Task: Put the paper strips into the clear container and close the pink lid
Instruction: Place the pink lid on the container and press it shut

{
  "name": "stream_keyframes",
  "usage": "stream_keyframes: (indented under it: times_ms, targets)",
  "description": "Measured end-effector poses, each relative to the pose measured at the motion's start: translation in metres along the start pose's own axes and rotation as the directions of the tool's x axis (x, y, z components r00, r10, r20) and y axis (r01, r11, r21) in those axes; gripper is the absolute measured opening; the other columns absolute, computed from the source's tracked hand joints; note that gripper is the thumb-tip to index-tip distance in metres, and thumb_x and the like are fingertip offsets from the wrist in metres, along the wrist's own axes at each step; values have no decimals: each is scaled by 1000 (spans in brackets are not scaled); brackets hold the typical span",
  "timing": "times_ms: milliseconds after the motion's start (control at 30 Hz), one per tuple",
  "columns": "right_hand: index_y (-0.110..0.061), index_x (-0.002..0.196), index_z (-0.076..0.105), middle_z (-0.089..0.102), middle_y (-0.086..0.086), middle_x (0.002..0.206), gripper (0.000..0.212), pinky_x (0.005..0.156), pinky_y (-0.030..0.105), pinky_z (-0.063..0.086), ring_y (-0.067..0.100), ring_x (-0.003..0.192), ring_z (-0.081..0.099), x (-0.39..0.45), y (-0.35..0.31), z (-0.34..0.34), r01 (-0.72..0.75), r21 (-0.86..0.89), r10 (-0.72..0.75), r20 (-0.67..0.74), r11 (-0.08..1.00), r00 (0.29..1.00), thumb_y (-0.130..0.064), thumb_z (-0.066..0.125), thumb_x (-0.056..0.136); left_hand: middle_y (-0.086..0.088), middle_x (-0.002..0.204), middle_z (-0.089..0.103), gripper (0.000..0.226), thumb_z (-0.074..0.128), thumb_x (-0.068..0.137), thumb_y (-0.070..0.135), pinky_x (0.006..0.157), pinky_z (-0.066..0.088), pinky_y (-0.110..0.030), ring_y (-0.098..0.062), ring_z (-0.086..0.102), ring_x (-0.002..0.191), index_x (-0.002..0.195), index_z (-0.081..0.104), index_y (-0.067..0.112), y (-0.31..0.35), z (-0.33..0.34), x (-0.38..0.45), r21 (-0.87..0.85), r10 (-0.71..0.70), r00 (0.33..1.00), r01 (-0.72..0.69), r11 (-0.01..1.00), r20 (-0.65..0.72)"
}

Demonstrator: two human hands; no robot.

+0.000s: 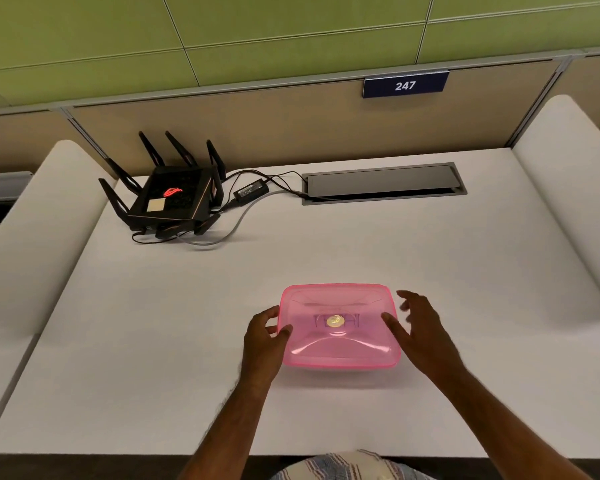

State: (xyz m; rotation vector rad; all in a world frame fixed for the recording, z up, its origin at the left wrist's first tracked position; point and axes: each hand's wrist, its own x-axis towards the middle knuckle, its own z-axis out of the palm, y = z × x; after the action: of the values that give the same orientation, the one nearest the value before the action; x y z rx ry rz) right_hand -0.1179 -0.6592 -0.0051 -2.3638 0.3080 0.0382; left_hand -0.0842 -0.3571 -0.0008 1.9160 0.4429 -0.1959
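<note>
A translucent pink lid (340,344) sits flat on the clear container, near the table's front middle. A gold round sticker (335,321) shows at the lid's centre. The container under the lid is mostly hidden, and no paper strips are visible. My left hand (262,337) is at the lid's left edge, thumb and fingers touching the rim. My right hand (420,327) hovers at the right edge with fingers spread, its thumb resting on the lid.
A black router (172,197) with several antennas stands at the back left, with a power brick (250,191) and cables beside it. A grey cable hatch (383,183) is set into the white table (153,323) at the back. White side dividers flank the table.
</note>
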Motion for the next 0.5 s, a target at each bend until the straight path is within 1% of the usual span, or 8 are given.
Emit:
stream_keyframes:
  times_ms: [67, 133, 200, 267, 333, 400, 500]
  targets:
    - [-21, 148, 40, 53, 0, 139, 65, 104, 42, 47, 21, 128, 50, 4, -10, 6, 117, -97, -124, -71, 988, 990, -57, 54, 95, 11, 123, 62, 40, 73, 85, 13, 68, 52, -21, -5, 65, 99, 121, 63, 29, 1, 0, 0, 5, -2, 1000, 2, 1000, -2]
    - [-16, 152, 38, 44, 5, 154, 69, 114, 42, 38, 23, 142, 40, 9, -20, 12, 213, -204, -232, -72, 955, 970, -57, 48, 98, 10, 124, 62, 40, 73, 86, 13, 68, 52, -21, -6, 65, 100, 121, 63, 29, 1, 1, 0, 2, -2, 1000, 2, 1000, -2]
    - [-15, 157, 30, 27, 5, 165, 75, 121, 40, 28, 22, 153, 24, 11, -28, 21, 274, -297, -290, -13, 915, 957, -63, 37, 99, 9, 124, 62, 40, 73, 86, 12, 69, 52, -22, -7, 65, 100, 120, 63, 29, 1, 1, -1, -1, 1, 1000, -1, 1000, -4]
    - [-16, 161, 19, 9, 3, 169, 81, 125, 40, 17, 21, 156, 7, 10, -29, 32, 305, -359, -303, 64, 882, 951, -68, 25, 98, 9, 124, 62, 40, 73, 86, 12, 71, 53, -24, -8, 65, 101, 121, 63, 28, 1, 2, -1, -1, 3, 1000, -3, 1000, -5]
    - [-16, 161, 14, 1, 3, 169, 83, 126, 44, 14, 21, 157, -1, 7, -28, 41, 304, -381, -283, 110, 873, 953, -69, 18, 97, 9, 123, 62, 39, 72, 86, 12, 71, 53, -24, -7, 64, 100, 120, 63, 29, 1, 1, 0, 2, 2, 1000, -2, 1000, -4]
    - [-17, 162, 12, -2, 1, 170, 82, 126, 44, 14, 19, 157, -4, 5, -25, 44, 278, -371, -255, 113, 886, 960, -68, 15, 97, 9, 123, 63, 39, 72, 86, 12, 71, 53, -23, -7, 64, 100, 119, 63, 29, 1, 1, 0, 7, 1, 1000, -1, 1000, 0]
    - [-17, 161, 14, 2, 1, 170, 80, 126, 43, 17, 18, 157, -2, 6, -22, 45, 276, -345, -263, 87, 897, 961, -67, 17, 99, 9, 122, 63, 39, 72, 85, 12, 72, 53, -23, -8, 65, 100, 119, 63, 29, 0, 1, 1, 8, 0, 1000, 0, 1000, 7]
